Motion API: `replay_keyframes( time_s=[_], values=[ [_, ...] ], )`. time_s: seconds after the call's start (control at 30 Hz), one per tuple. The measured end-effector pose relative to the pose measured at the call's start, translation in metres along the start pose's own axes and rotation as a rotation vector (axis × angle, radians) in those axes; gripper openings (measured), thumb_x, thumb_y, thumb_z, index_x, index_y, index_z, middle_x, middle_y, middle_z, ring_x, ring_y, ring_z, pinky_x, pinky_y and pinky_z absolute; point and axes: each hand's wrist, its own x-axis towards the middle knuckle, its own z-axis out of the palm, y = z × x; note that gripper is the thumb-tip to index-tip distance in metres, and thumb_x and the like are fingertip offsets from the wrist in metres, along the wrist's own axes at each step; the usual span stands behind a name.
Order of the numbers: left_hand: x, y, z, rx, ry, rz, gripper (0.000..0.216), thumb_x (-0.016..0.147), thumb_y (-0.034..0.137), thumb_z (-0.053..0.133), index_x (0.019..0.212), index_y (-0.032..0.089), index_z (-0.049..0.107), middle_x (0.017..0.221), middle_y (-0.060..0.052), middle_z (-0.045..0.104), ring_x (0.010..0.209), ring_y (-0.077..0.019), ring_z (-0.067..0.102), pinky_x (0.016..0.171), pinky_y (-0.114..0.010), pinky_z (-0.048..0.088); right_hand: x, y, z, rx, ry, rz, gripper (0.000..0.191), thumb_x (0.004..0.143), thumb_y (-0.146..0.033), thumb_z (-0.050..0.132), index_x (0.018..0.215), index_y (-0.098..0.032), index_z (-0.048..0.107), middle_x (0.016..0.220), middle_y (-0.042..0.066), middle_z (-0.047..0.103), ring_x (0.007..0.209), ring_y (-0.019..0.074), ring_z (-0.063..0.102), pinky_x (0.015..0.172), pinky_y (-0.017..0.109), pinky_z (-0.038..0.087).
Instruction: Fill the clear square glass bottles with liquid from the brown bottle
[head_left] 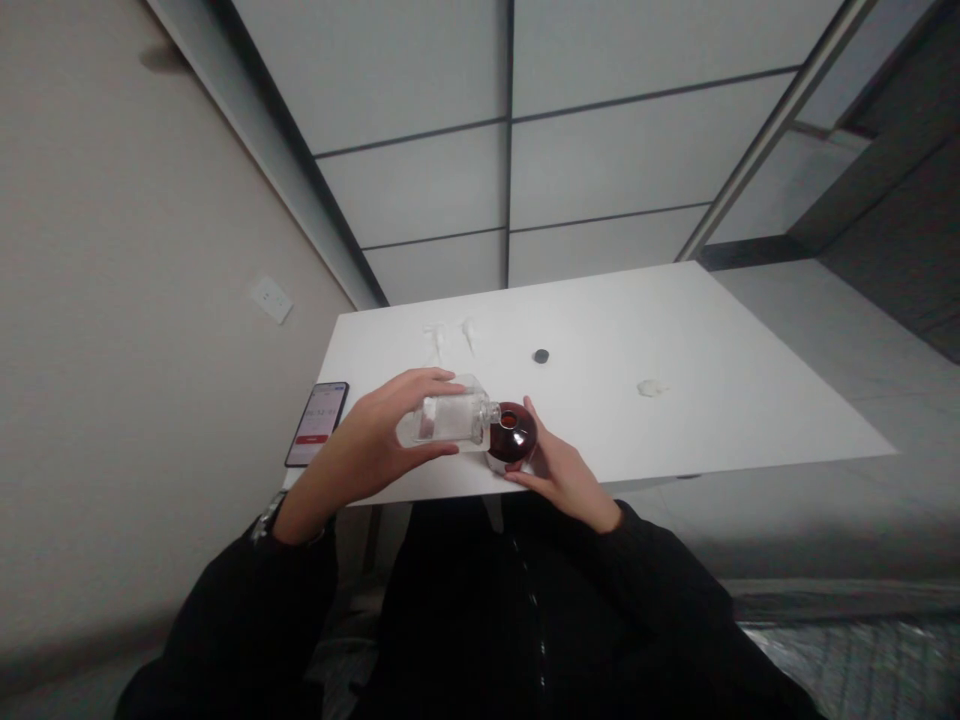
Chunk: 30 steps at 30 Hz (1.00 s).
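My left hand is closed around a clear bottle, which is tipped on its side with its neck pointing right. The neck reaches the mouth of a brown bottle; whether the two touch, I cannot tell. Around the brown bottle's right side and base, my right hand is wrapped, keeping it roughly upright near the table's front edge. Any liquid passing between the bottles is too small to make out.
On the white table lie two whitish pump tops, a dark round cap and a crumpled translucent piece. A phone rests at the left edge, beside the wall. White cabinet panels stand behind.
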Motion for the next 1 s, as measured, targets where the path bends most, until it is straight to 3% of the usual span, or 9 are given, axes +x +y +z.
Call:
replay_keyframes(
  time_s=[0.53, 1.0],
  values=[
    [0.008, 0.002, -0.007, 0.092, -0.071, 0.032, 0.050, 0.096, 0.050, 0.075, 0.140, 0.027, 0.068, 0.143, -0.010, 0.071, 0.138, -0.0291, 0.065, 0.118, -0.048, 0.055, 0.001, -0.002, -0.001, -0.005, 0.005, -0.031, 0.111, 0.093, -0.045, 0.077, 0.174, -0.033, 0.002, 0.170, 0.011, 0.047, 0.147, 0.0377, 0.058, 0.118, 0.059, 0.050],
    [0.012, 0.003, -0.012, 0.113, -0.119, 0.021, 0.051, 0.096, 0.051, 0.075, 0.141, 0.028, 0.067, 0.145, -0.009, 0.070, 0.139, -0.0305, 0.063, 0.122, -0.050, 0.051, 0.001, -0.002, 0.000, 0.000, -0.005, -0.008, 0.112, 0.093, -0.045, 0.078, 0.175, -0.031, 0.003, 0.167, 0.012, 0.051, 0.144, 0.0378, 0.060, 0.118, 0.058, 0.051]
  ],
)
